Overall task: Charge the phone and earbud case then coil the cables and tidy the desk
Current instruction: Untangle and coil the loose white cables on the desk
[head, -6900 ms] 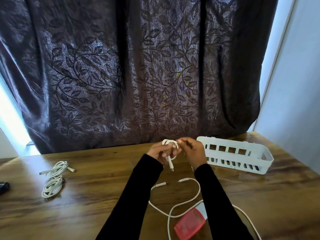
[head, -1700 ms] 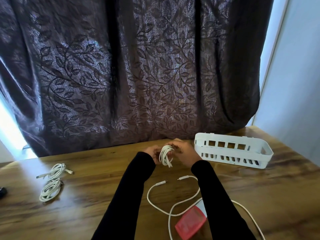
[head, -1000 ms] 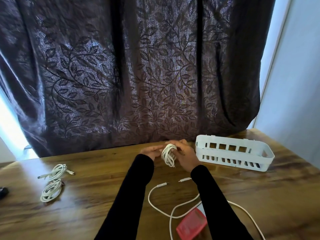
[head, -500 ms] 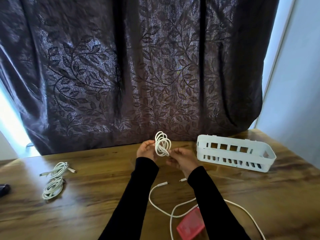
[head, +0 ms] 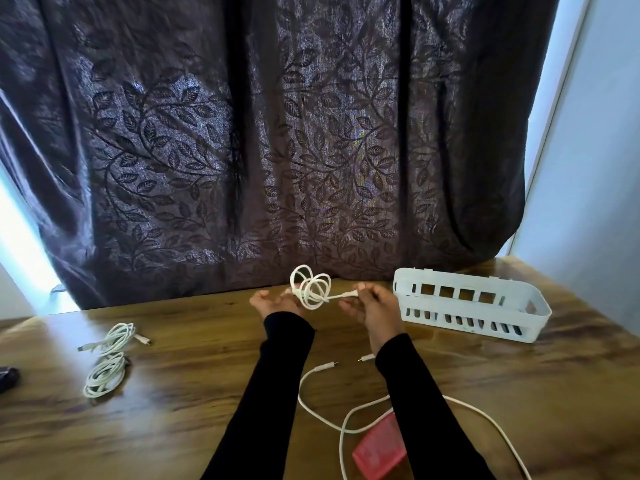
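The person holds a coiled white cable (head: 310, 287) above the wooden desk (head: 194, 393), near its far edge. The left hand (head: 277, 303) grips the coil; the right hand (head: 369, 303) pinches its plug end. A white basket (head: 467, 308) sits just beside on the right. Bare wood separates the hands from two coiled cables (head: 107, 362) at left. A loose cable (head: 332, 420) and red case (head: 379, 452) lie near. A dark curtain (head: 277, 150) hangs behind.

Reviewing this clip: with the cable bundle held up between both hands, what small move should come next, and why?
Probably tuck the plug end pinched by the right hand through the loose loops of the white cable coil that the left hand holds; the loops look unsecured.
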